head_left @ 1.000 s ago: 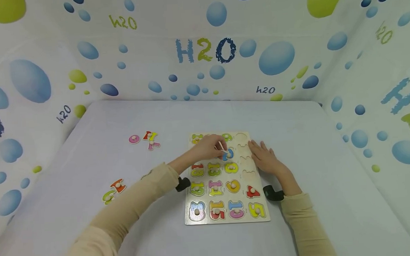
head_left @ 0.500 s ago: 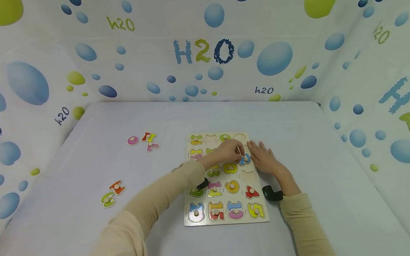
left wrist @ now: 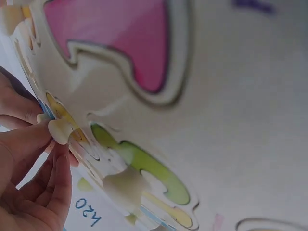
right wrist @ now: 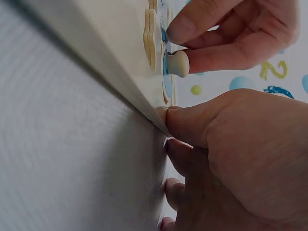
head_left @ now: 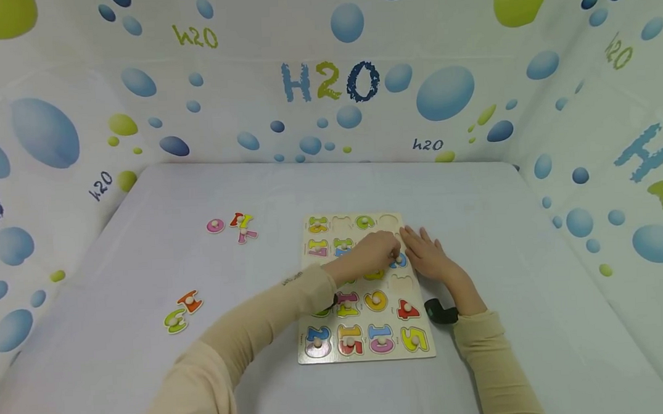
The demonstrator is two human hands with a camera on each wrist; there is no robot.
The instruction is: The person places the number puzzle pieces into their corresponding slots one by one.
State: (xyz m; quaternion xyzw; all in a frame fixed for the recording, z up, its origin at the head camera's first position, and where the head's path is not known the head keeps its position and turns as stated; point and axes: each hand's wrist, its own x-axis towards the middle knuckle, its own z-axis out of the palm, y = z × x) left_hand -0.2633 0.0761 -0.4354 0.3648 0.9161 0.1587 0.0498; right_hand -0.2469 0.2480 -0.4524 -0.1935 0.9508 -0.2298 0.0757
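Observation:
A wooden number puzzle board [head_left: 403,284] lies on the white table, most recesses filled with coloured knobbed pieces. My left hand [head_left: 371,253] reaches across it, fingers curled at a blue number piece [head_left: 402,261] in the right column. In the right wrist view a fingertip presses beside the piece's round knob [right wrist: 178,63], with another finger right behind the knob. The piece sits at its recess, partly covered by the hand. My right hand [head_left: 427,255] rests at the board's right edge, fingers extended on the table and thumb [right wrist: 185,120] on the board's border.
To the left lie loose pieces: a pink ring-shaped one [head_left: 215,225], a red-and-yellow group with a pink piece [head_left: 247,235], an orange one [head_left: 191,301] and a green one [head_left: 175,322]. A black wrist camera [head_left: 440,312] sits beside the board. Printed cloth walls surround the table.
My left hand has moved right across the board with the blue piece, from the third column to the right column, and lowered it there. The right hand has stayed at the edge.

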